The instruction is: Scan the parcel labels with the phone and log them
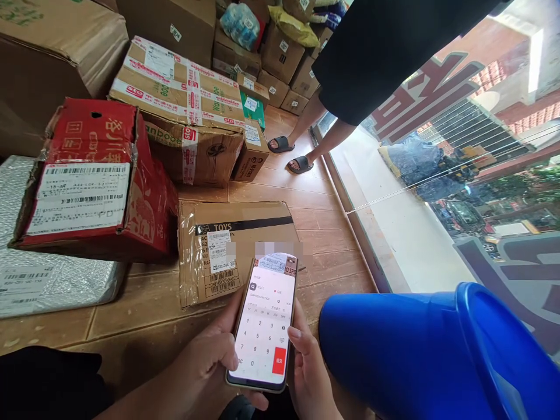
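Observation:
Between my two hands is a lit smartphone (261, 332), held upright with a number keypad and a red button on its screen. My left hand (214, 350) grips its left edge, the thumb over the lower left corner. Along the right edge, my right hand (308, 361) is wrapped round the phone, its thumb beside the keypad. Just beyond the phone, a flat brown cardboard box (258, 219) marked TOYS lies on the floor. It bears a white shipping label (221, 251), and the phone covers part of its near edge.
A red carton (151, 192) rests on a bubble-wrapped parcel (65, 291) at left. Behind stands a taped box (196, 154), with stacked cartons (282, 52) farther back. A person in sandals (300, 164) stands by the window (394, 175). A blue bin (389, 344) is at right.

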`<action>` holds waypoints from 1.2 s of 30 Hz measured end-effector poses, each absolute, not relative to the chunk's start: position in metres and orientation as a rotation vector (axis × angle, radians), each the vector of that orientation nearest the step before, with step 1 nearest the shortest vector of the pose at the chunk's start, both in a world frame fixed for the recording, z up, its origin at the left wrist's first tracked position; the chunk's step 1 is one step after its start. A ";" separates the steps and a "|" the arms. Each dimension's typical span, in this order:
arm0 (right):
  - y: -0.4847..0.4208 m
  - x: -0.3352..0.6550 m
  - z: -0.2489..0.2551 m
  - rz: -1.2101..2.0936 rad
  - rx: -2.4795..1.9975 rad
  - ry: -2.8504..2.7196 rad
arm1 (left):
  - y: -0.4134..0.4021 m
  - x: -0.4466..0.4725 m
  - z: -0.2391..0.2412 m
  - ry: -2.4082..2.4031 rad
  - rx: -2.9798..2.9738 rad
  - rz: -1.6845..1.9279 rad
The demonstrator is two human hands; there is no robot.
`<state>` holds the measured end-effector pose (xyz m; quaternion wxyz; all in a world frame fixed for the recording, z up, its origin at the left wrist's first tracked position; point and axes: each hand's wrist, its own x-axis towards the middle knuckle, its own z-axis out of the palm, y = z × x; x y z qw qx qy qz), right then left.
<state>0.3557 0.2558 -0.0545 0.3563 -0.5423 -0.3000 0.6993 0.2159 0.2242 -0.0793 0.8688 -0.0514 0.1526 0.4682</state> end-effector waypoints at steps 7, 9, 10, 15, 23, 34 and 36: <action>0.258 0.360 -0.058 1.825 -1.428 -0.762 | 0.226 0.213 -0.072 0.337 -0.064 0.974; 0.259 0.359 -0.055 1.855 -1.424 -0.765 | 0.227 0.212 -0.070 0.329 -0.053 0.984; 0.259 0.358 -0.053 1.875 -1.421 -0.775 | 0.227 0.212 -0.069 0.325 -0.047 0.987; 0.257 0.358 -0.044 1.971 -1.373 -0.861 | 0.229 0.213 -0.072 0.296 -0.008 0.972; 0.254 0.363 -0.045 2.031 -1.349 -0.874 | 0.227 0.215 -0.076 0.339 -0.045 0.976; 0.256 0.360 -0.044 2.083 -1.364 -0.891 | 0.229 0.222 -0.087 0.639 0.032 1.021; 0.256 0.360 -0.045 2.080 -1.344 -0.969 | 0.228 0.220 -0.088 0.617 0.000 1.063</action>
